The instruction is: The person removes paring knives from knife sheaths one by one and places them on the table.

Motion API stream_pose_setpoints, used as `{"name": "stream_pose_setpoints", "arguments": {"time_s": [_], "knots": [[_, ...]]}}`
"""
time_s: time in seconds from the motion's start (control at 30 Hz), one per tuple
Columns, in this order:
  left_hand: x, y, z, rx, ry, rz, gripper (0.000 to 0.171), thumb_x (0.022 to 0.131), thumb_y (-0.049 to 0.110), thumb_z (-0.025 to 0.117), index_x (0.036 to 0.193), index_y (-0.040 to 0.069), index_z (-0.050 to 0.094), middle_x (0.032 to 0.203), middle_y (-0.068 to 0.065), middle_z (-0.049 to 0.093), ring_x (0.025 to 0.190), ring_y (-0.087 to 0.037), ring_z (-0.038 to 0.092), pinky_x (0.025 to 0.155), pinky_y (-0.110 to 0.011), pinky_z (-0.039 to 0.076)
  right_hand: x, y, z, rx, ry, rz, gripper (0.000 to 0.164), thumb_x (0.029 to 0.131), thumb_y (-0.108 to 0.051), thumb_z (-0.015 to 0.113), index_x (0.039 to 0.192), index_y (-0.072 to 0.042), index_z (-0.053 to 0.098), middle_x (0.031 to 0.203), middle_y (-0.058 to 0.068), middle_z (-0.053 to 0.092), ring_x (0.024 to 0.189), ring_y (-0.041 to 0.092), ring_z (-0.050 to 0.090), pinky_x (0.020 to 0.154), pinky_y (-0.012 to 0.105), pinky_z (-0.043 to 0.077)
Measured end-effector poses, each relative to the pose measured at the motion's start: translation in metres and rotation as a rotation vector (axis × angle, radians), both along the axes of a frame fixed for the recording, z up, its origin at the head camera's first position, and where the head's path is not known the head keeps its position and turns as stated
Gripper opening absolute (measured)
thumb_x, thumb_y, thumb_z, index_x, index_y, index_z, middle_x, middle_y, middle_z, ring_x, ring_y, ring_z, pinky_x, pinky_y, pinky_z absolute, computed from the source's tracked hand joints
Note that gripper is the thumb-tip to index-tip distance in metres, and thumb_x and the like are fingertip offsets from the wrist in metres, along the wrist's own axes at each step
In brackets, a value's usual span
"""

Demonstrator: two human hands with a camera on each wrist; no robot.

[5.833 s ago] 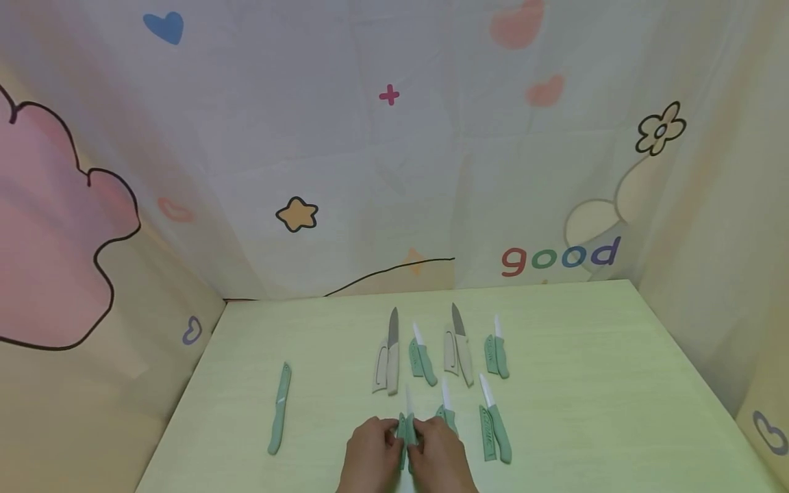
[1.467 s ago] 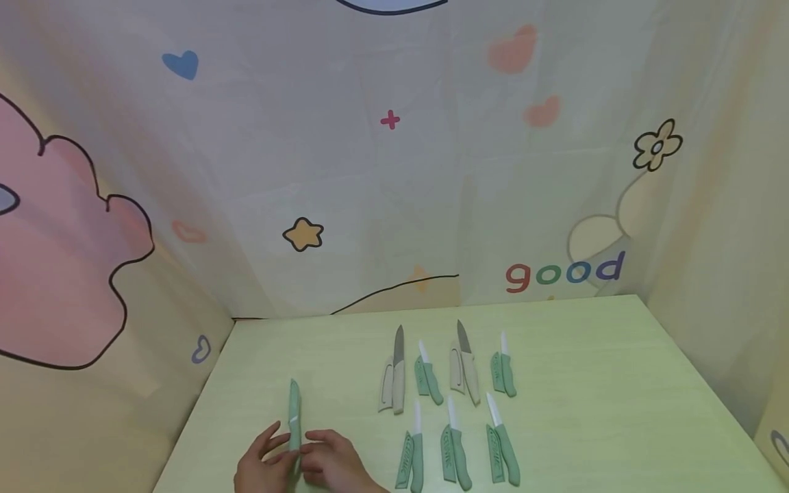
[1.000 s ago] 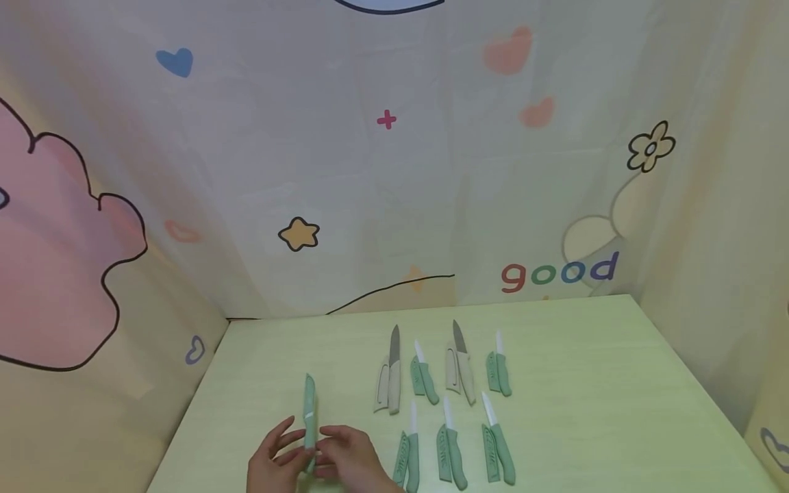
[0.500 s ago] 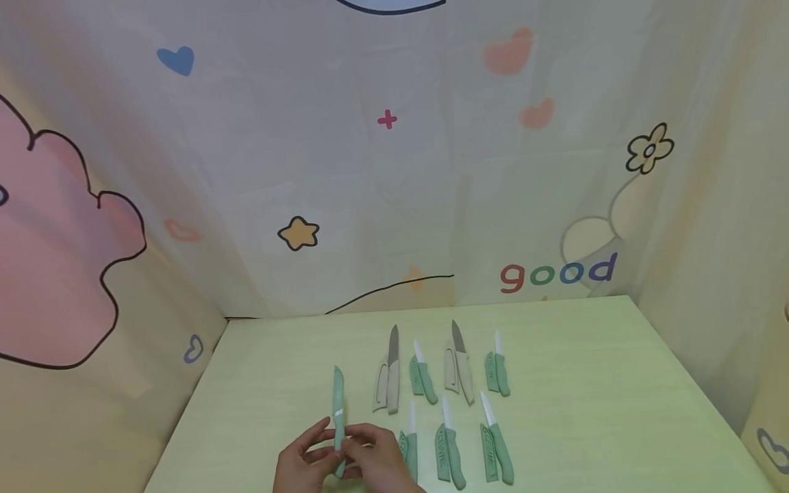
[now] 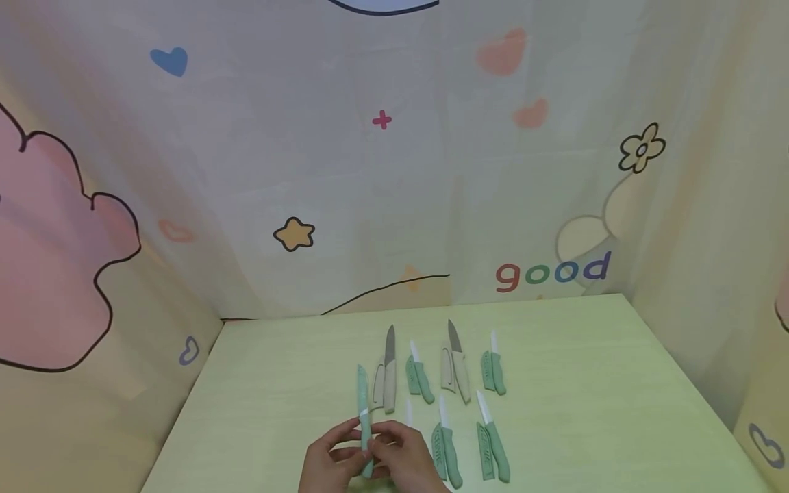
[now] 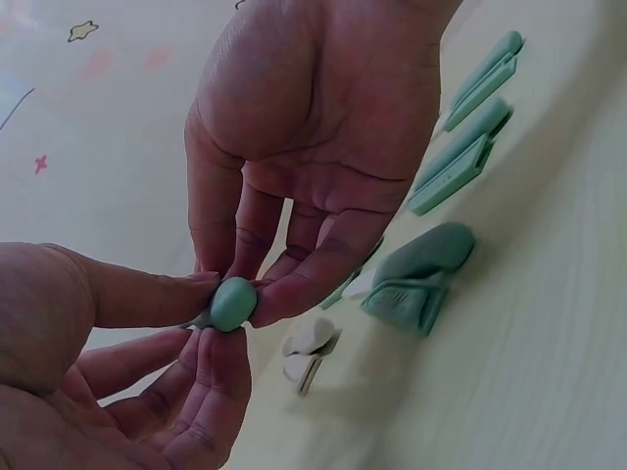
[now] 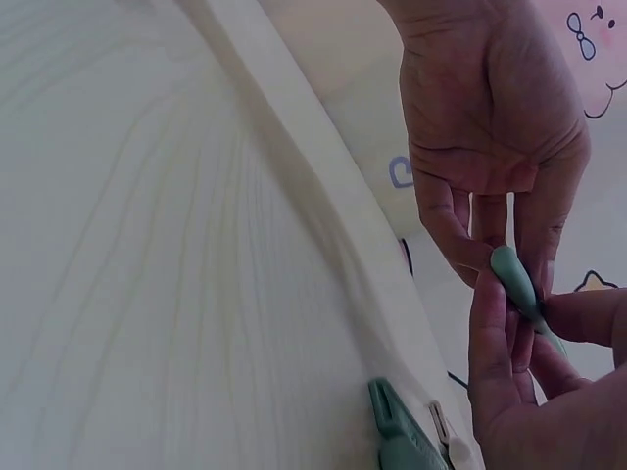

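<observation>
Upright-ish in the head view, a green knife (image 5: pixel 364 431) in its green sheath is held above the front of the table, handle end towards me. My left hand (image 5: pixel 335 457) pinches the handle from the left. From the right, my right hand (image 5: pixel 403 455) pinches the same handle. Both wrist views show the rounded handle end (image 6: pixel 233 305) between the fingertips of the two hands. Behind my right hand, an unsheathed green knife is mostly hidden, with its white blade tip (image 5: pixel 409 411) showing.
Right of my hands lie green knives (image 5: pixel 452 457) with white blades, each beside its sheath (image 5: pixel 485 452). Further back are two beige knives (image 5: pixel 390 383) with grey blades and beige sheaths (image 5: pixel 447 370). A patterned curtain (image 5: pixel 345 171) rises behind the table (image 5: pixel 592 383).
Earlier, both hands were at a green knife and sheath in the front row, since released. Then they took the sheathed knife from the table's left side and carried it right.
</observation>
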State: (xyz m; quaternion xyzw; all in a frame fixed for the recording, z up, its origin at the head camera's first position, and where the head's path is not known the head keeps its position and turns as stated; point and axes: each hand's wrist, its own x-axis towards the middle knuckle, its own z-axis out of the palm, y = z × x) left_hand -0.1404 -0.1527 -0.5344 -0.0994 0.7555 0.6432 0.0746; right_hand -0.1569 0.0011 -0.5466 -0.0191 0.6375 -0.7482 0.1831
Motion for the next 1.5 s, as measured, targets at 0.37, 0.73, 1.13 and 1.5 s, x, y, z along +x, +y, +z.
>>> {"name": "stream_pose_setpoints", "arguments": {"time_s": [0.37,0.73,1.13,1.5], "knots": [[-0.004,0.028,-0.006,0.129,0.010,-0.080,0.057,0.078,-0.004,0.072,0.132,0.002,0.054,0.107,-0.016,0.062,0.087,-0.025,0.066,0.065,-0.039,0.062,0.001,0.034,0.005,0.056,0.002,0.011,0.030,0.092,-0.016,0.064,0.116,0.002,0.062,0.088,0.005,0.064,0.079,0.021,0.063,0.066,0.038,0.061],[-0.005,0.057,-0.007,0.124,0.017,-0.143,0.054,0.075,-0.006,0.074,0.126,0.006,0.059,0.099,-0.011,0.065,0.079,-0.024,0.067,0.062,-0.038,0.062,0.004,0.065,-0.001,0.110,-0.029,-0.015,0.033,0.092,-0.018,0.065,0.117,0.003,0.061,0.091,0.008,0.069,0.079,0.022,0.064,0.065,0.040,0.061],[-0.007,0.078,-0.013,0.097,0.012,-0.199,0.052,0.073,-0.004,0.075,0.122,0.005,0.059,0.093,-0.006,0.067,0.075,-0.021,0.067,0.060,-0.035,0.061,0.010,0.087,-0.005,0.131,-0.034,-0.050,0.034,0.091,-0.018,0.065,0.116,0.006,0.061,0.092,0.008,0.070,0.082,0.022,0.064,0.066,0.039,0.061],[-0.010,0.083,-0.018,0.116,0.008,-0.219,0.053,0.072,-0.002,0.077,0.121,0.005,0.059,0.092,-0.004,0.068,0.076,-0.021,0.067,0.060,-0.035,0.062,0.010,0.094,-0.006,0.109,-0.043,-0.045,0.035,0.091,-0.015,0.065,0.116,0.009,0.059,0.089,0.007,0.069,0.080,0.023,0.064,0.065,0.036,0.061]]}}
